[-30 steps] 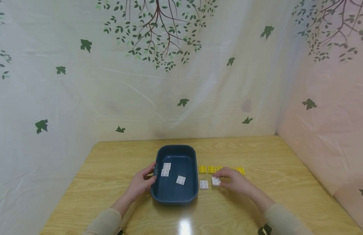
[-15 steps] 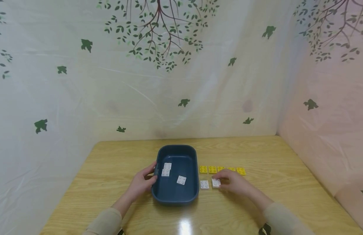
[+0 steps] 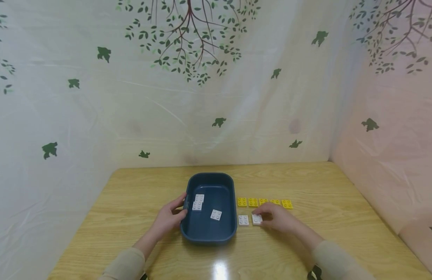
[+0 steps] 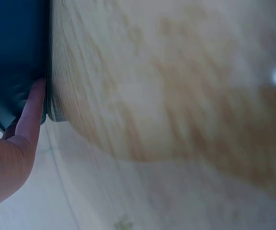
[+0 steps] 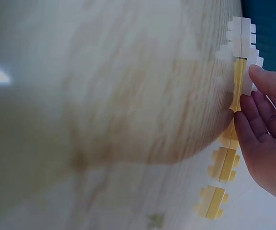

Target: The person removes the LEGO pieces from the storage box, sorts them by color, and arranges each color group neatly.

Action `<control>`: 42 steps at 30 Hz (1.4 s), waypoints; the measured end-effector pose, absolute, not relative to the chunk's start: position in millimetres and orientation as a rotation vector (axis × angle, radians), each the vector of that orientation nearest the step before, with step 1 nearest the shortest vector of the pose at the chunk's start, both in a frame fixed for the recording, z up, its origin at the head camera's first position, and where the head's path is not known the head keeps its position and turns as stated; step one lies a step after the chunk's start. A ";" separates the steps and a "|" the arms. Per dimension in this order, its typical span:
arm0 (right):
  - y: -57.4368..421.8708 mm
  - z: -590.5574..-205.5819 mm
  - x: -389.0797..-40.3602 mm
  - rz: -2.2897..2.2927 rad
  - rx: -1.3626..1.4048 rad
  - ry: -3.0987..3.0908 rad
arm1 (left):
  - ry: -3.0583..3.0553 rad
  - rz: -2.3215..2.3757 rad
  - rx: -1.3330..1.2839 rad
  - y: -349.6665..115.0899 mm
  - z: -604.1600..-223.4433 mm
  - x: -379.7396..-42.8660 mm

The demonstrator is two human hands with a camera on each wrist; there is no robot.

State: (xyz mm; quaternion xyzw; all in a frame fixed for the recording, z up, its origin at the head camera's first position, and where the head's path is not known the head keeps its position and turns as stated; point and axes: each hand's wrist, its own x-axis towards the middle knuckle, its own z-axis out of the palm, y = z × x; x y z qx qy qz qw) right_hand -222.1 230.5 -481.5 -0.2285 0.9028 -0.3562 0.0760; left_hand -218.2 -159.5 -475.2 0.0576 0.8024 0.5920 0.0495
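My left hand [image 3: 169, 217] grips the left wall of a dark blue plastic bin [image 3: 209, 235]; in the left wrist view its thumb lies along the bin's side. Inside the bin are a few white building bricks [image 3: 216, 215], two of them close together by the left wall. To the right of the bin, my right hand [image 3: 280, 217] pinches a white 2x2 brick [image 3: 256, 219] between thumb and fingers, at table level. Another white brick [image 3: 243, 220] sits just left of it, near the bin's wall. In the right wrist view, the pinched brick [image 5: 248, 79] is partly covered by the fingers.
Behind the white bricks runs a row of several yellow bricks [image 3: 252, 202], some partly hidden by my right hand. Everything stands on a wood-grain table [image 3: 149, 186]. A pale curtain [image 3: 174, 128] printed with leaves and birds hangs along the back and sides.
My right hand has lowered slightly with the white brick, which now lies level with the white brick beside it. The left hand and bin keep their place.
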 end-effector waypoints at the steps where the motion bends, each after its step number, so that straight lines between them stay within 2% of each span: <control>1: 230.2 -481.5 -222.1 -1.070 -0.687 2.705 | 2.444 1.807 0.175 -159.4 -475.1 -218.2; 36: 230.8 -484.2 -225.4 -1.077 -0.771 2.730 | 2.484 1.766 0.171 -161.0 -479.3 -222.7; 42: 229.6 -475.6 -226.1 -1.131 -0.764 2.760 | 2.490 1.766 0.168 -161.3 -479.9 -223.5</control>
